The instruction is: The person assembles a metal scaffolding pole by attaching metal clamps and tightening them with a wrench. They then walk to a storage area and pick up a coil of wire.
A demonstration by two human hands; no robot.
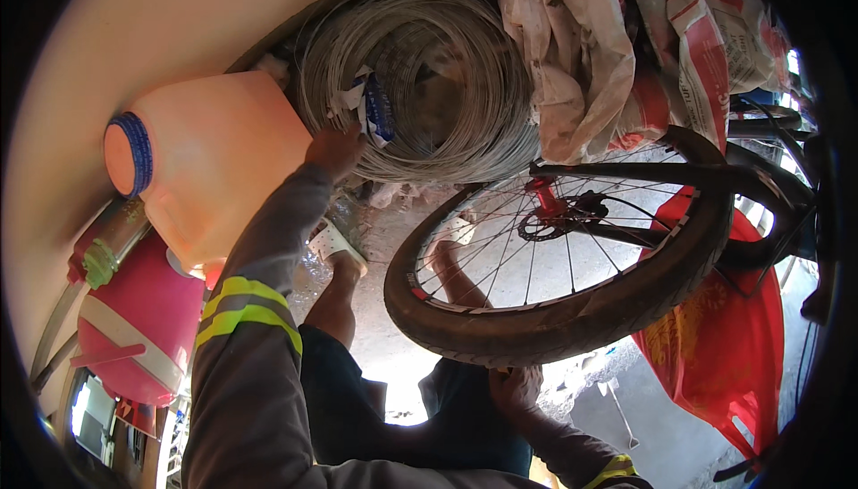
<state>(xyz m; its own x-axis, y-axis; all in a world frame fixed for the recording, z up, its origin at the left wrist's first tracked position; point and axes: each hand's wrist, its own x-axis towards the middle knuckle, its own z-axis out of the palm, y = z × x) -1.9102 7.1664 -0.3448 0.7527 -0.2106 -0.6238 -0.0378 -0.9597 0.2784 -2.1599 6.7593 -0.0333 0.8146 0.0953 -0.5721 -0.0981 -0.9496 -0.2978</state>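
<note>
My left hand (336,151) reaches to the near left rim of a large coil of grey wire (429,158). Its fingers look curled there and are partly hidden. A torn blue and white wrapper (378,112) lies against the wires just beyond its fingertips. My right hand (517,389) is curled closed beside my knee, just under the lower edge of a bicycle wheel's black tyre (572,337). Whatever it grips, if anything, is too small or hidden to make out. The wheel has a red hub (542,192) and a disc brake rotor, and sits in a black fork (643,172).
An orange-tinted plastic jug (228,149) with a blue cap stands at left, above a pink bucket (147,319). Crumpled white and red sacks (572,51) are heaped at the far right. A red bag (715,355) hangs beyond the wheel. My feet in pale clogs (338,246) rest on the floor.
</note>
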